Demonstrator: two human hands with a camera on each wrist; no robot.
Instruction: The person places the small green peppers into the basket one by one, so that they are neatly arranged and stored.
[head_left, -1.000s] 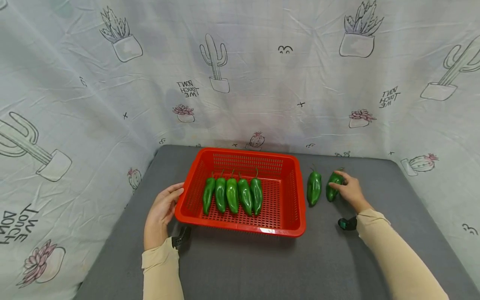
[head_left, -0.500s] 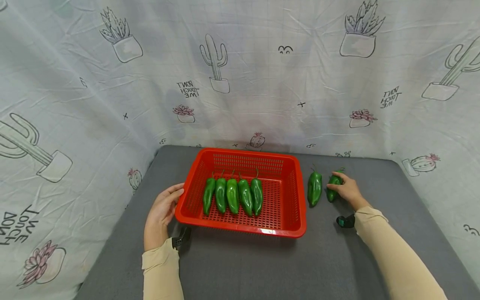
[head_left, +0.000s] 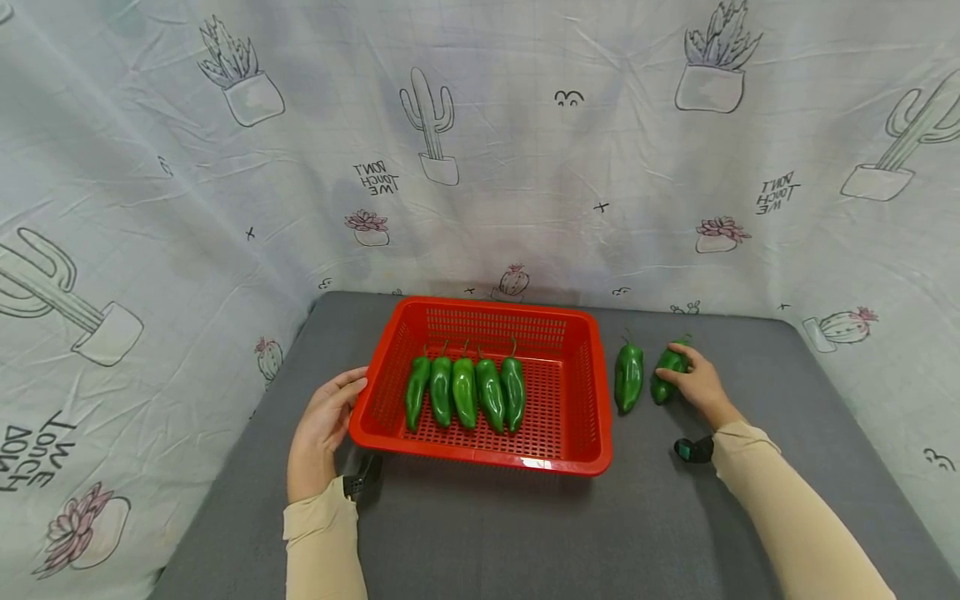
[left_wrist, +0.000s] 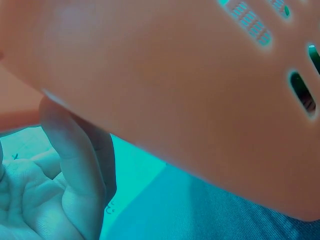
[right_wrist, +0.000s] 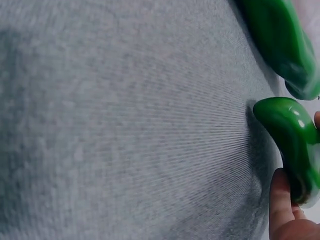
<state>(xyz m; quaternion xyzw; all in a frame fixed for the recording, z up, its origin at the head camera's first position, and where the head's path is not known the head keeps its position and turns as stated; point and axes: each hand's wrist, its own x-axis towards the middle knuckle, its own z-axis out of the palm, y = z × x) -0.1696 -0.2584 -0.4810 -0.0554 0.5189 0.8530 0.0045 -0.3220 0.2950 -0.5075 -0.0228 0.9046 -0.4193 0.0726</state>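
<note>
A red plastic basket (head_left: 480, 455) stands on the grey table with several green chili peppers (head_left: 464, 393) lined up side by side inside, stems pointing away from me. My left hand (head_left: 318, 425) holds its left rim; in the left wrist view the bent fingers (left_wrist: 82, 160) come up to the edge of the basket wall (left_wrist: 175, 95). To the right of the basket, my right hand (head_left: 701, 385) pinches a green chili pepper (head_left: 664, 390) between thumb and fingers, close over the table. The right wrist view shows that pepper (right_wrist: 290, 132) with a finger (right_wrist: 281, 205) against its stem end.
Another green chili pepper (head_left: 628, 379) lies on the table between the basket and my right hand. Bare grey table (head_left: 525, 542) spreads in front of the basket. A pale curtain (head_left: 510, 200) printed with cacti encloses the back and sides.
My right hand has shifted only slightly, its fingers lower on the pepper so more of the stem shows. My left hand and the basket stay where they were.
</note>
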